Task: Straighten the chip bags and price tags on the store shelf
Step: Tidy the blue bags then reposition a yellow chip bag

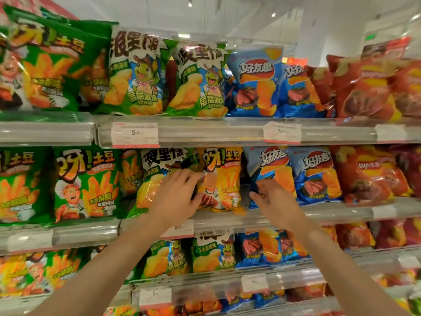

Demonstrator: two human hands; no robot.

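On the middle shelf a yellow chip bag (pixel 224 179) stands between a green-and-white bag (pixel 155 179) and a blue bag (pixel 271 169). My left hand (pixel 175 197) lies against the yellow bag's left edge, fingers curled round it, partly covering the green-and-white bag. My right hand (pixel 271 197) reaches to the lower left edge of the blue bag; whether its fingers hold the bag is unclear. A price tag (pixel 182 229) sits in the shelf rail (pixel 227 222) just below my left wrist. More tags, one price tag (pixel 134 135) and another price tag (pixel 282 132), hang on the upper rail.
Green bags (pixel 86 183) fill the left of the shelves and red bags (pixel 369 174) the right. The top shelf (pixel 205 131) holds similar rows. Lower shelves carry more bags and tags (pixel 254 282). A white ceiling shows above.
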